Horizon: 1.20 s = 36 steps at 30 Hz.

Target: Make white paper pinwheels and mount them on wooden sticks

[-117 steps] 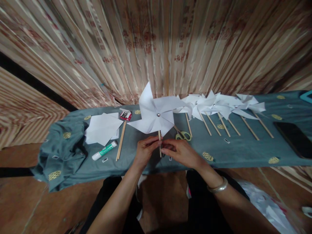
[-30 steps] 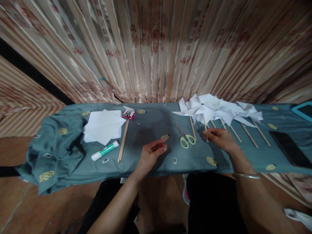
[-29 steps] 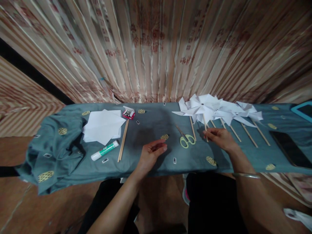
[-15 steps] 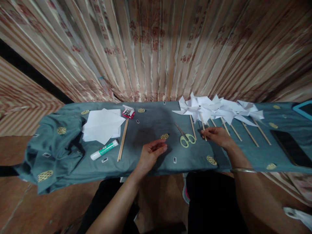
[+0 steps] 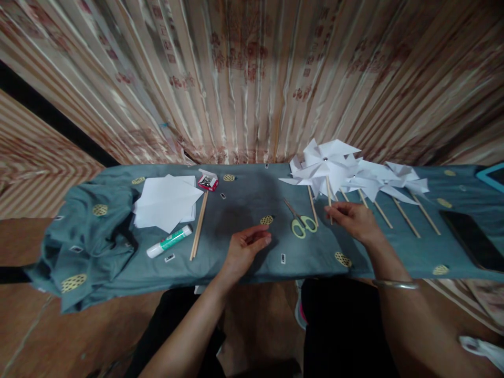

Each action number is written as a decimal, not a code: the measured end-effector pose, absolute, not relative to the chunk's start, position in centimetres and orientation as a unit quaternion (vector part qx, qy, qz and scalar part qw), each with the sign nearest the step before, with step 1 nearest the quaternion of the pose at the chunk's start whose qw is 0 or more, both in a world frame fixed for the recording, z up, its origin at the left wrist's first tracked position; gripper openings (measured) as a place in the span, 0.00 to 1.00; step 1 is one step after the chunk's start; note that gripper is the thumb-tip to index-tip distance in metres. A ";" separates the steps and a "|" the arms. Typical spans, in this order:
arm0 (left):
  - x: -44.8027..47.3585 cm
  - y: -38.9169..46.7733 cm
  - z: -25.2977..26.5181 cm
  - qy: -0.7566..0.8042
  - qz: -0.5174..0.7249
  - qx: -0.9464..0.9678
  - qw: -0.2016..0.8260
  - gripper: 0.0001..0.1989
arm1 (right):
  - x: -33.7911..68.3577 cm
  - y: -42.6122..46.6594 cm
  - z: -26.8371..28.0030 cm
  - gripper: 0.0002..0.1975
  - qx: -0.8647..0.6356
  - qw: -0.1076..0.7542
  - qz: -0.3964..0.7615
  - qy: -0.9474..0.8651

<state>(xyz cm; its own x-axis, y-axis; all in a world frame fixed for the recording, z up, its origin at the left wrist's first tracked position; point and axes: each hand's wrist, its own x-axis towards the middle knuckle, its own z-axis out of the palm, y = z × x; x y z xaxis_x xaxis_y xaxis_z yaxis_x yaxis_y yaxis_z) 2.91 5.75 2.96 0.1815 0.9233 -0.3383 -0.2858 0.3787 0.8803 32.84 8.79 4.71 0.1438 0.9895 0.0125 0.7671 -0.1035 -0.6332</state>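
Observation:
My right hand [image 5: 350,218] pinches the wooden stick of a white paper pinwheel [image 5: 327,161], which is lifted a little over several others. Those other pinwheels [image 5: 380,178] lie overlapping at the right, their sticks pointing towards me. My left hand [image 5: 248,249] hovers near the front middle of the cloth with nothing in it, thumb and fingers slightly apart. Between the two hands lie scissors [image 5: 304,227] with pale green handles, blades pointing away from me.
Left on the grey-green cloth [image 5: 244,205] are white paper sheets [image 5: 167,202], a glue stick [image 5: 169,241], wooden sticks [image 5: 199,226] and a small red box [image 5: 208,181] of metal pins. A dark phone [image 5: 472,239] lies far right, near a blue-edged object [image 5: 492,176]. Behind hangs a curtain [image 5: 252,79].
My right hand has raised the pinwheel slightly up and away from the others. My left hand and the things on the left stay about where they were.

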 end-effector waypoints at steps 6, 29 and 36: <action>2.9 5.7 3.0 0.466 0.438 0.342 0.688 0.20 | 31.8 9.1 4.1 0.27 -0.699 0.211 0.244 -0.638; 2.6 5.7 3.4 0.470 0.436 0.331 0.692 0.21 | 28.9 10.8 4.7 0.17 -0.787 -0.062 0.068 -0.611; 2.4 5.7 3.0 0.469 0.435 0.347 0.686 0.21 | 29.0 11.1 4.4 0.17 -0.786 -0.058 0.061 -0.612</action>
<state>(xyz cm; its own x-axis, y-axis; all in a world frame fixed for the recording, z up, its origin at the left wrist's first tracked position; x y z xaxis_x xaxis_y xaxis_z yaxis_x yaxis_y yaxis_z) 2.39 5.69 3.03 0.1829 0.9217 -0.3420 -0.2716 0.3818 0.8834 29.03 11.10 4.40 0.2424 0.9558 -0.1661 0.9699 -0.2431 0.0165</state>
